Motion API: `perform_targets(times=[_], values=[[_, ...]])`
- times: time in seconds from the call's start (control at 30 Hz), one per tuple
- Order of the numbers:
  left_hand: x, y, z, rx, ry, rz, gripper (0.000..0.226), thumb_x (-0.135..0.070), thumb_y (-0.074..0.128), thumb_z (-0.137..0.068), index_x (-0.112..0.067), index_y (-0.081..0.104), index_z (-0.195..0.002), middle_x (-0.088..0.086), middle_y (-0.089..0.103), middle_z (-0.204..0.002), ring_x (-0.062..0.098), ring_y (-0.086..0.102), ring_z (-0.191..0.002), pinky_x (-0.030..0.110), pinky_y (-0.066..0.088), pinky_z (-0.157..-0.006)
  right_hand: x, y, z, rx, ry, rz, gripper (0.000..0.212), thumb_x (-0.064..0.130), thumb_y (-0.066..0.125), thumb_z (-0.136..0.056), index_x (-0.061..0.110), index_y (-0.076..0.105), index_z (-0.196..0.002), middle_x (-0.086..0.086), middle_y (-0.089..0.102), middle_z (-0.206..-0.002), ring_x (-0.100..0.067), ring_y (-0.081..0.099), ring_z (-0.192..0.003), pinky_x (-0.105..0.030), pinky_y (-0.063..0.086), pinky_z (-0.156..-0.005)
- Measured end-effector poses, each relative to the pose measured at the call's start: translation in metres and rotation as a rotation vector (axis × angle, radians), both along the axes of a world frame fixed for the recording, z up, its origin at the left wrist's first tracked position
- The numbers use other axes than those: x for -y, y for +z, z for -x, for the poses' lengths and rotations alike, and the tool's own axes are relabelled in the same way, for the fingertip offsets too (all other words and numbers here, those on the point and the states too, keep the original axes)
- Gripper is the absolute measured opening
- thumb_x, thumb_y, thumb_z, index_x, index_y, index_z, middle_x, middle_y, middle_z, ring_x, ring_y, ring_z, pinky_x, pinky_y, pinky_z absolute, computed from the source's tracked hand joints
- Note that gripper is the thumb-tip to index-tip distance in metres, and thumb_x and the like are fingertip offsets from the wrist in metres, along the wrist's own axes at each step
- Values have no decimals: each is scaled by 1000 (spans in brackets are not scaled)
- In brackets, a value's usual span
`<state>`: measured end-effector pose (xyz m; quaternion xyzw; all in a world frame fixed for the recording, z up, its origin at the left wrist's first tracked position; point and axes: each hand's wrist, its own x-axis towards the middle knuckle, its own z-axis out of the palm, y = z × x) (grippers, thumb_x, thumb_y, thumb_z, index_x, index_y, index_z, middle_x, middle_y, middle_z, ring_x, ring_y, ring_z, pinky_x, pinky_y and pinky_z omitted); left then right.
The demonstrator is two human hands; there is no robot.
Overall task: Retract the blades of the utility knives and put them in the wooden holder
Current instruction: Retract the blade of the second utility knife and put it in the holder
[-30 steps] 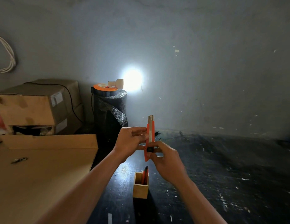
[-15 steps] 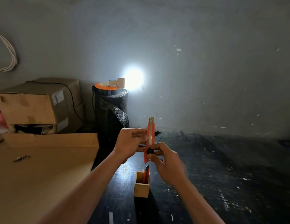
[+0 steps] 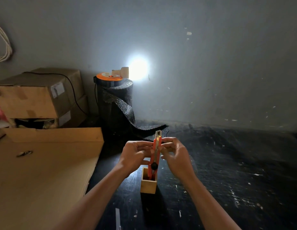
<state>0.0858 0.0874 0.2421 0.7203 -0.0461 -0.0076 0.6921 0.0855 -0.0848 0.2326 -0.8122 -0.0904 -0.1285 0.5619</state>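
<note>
An orange utility knife (image 3: 156, 151) stands nearly upright with its lower end inside the small wooden holder (image 3: 148, 185) on the dark floor. Its metal tip still shows at the top and its black slider knob sits low, just above the holder's rim. My left hand (image 3: 135, 154) pinches the knife's upper part from the left. My right hand (image 3: 175, 153) touches the same upper part from the right with its fingertips. Another dark-tipped knife seems to stand in the holder behind it, mostly hidden.
A large flat cardboard sheet (image 3: 45, 171) lies to the left, with a small metal object (image 3: 24, 153) on it. Stacked cardboard boxes (image 3: 36, 97) sit behind it. A black mesh roll (image 3: 115, 103) with an orange-topped lamp stands at the wall.
The knife has come down from chest height into the holder. My right hand has shifted from the slider knob up to the knife's top. The camera has tilted downward.
</note>
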Motion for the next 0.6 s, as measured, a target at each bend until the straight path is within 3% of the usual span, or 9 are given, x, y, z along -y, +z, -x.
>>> perform_targets(times=[0.2,0.3,0.4,0.6], values=[[-1,-35,-21,-80,-3,45,20,8,72,-88,-6,79,-100,12,83,-88,26,82,-76,35,66,-62,-1,-25,-30,-74,22,-63,15,23,77,-86,18,72,-99,-2,78,-85,-18,76,-81,-51,63,-71],[-4,-62,-38,-103,32,0,17,0,79,-85,-6,80,-101,14,83,-92,26,81,-83,34,66,-69,-2,-46,-47,-117,17,-27,13,24,78,-84,18,72,-93,-4,77,-84,-20,76,-79,-52,63,-71],[-10,-98,-55,-143,78,-133,31,-9,84,-83,-10,77,-113,9,81,-104,24,79,-97,31,64,-76,-4,-69,-67,-158,-4,16,18,31,79,-81,20,70,-92,-4,76,-85,-19,75,-80,-52,62,-73],[-15,-162,-73,-283,99,-410,62,-15,86,-81,-13,63,-138,11,69,-135,24,68,-120,35,56,-98,-14,-105,-106,-209,-66,141,10,23,76,-85,21,68,-91,2,75,-82,-15,73,-76,-47,61,-73]])
